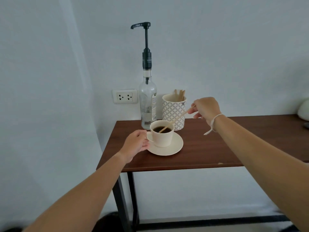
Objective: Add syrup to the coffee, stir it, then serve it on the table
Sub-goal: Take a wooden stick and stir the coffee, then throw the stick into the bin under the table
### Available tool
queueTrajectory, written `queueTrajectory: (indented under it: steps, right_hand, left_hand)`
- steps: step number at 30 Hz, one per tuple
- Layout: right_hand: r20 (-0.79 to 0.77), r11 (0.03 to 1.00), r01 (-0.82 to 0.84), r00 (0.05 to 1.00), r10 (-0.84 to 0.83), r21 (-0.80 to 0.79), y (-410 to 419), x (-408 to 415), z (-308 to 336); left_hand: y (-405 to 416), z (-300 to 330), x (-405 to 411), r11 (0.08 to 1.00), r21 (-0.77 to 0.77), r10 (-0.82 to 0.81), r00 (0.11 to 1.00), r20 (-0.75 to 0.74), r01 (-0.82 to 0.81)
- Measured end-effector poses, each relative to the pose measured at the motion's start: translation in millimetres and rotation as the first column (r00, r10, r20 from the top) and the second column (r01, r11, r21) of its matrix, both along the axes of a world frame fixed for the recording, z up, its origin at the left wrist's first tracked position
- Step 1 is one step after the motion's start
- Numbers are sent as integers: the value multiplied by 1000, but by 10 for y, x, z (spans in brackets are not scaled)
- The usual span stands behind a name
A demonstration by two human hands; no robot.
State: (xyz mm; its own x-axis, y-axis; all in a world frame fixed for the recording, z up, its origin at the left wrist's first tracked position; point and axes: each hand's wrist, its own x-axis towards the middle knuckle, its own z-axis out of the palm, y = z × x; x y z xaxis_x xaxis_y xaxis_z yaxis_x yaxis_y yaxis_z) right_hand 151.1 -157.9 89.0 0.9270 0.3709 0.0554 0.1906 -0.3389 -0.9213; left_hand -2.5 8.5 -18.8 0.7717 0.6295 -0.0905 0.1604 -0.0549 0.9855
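A cream cup (163, 137) of black coffee stands on a cream saucer (174, 147) near the left end of the dark wooden table (209, 148). My left hand (135, 145) grips the cup's handle and touches the saucer's left edge. My right hand (205, 109) pinches the top of a wooden stir stick (177, 118), whose lower end dips into the coffee. Behind the cup stands a clear glass syrup bottle (148, 104) with a tall black pump (146, 46), its spout pointing left.
A patterned white cup (173, 111) holding several wooden stir sticks stands right of the bottle. A wall socket (125, 96) sits left of the bottle. A white rounded object (303, 111) and a dark item lie at the table's far right end.
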Motion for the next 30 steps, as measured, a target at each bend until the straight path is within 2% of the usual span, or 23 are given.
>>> queueTrajectory:
  steps: [6, 10, 15, 21, 26, 28, 30]
  right_hand:
    - [-239, 978, 123, 968, -80, 169, -240, 14, -66]
    - [-309, 947, 119, 951, -22, 298, -237, -120, -28]
    - [-285, 947, -7, 953, 104, 320, -2, -481, 20]
    - [-278, 940, -131, 934, 223, 315, 564, -989, -36]
    - [-277, 962, -170, 934, 226, 215, 1137, -1374, -195]
    - [-267, 969, -154, 942, 203, 196, 1392, -1569, -282]
    - [-253, 977, -129, 952, 170, 172, 1647, -1762, -397]
  left_hand:
    - [-109, 148, -280, 989, 128, 77, 997, -23, -74]
    - [-35, 300, -525, 939, 318, 150, 988, -34, -132]
    - [220, 501, -894, 790, 601, 232, 966, -111, -121]
    - [787, 576, -1393, 683, 717, 306, 946, -107, -140]
    - [1446, 500, -1763, 505, 863, 300, 934, -193, 16]
    - [1748, 479, -1859, 401, 909, 313, 916, -250, 111]
    - [2048, 444, -1925, 257, 944, 314, 906, -284, 207]
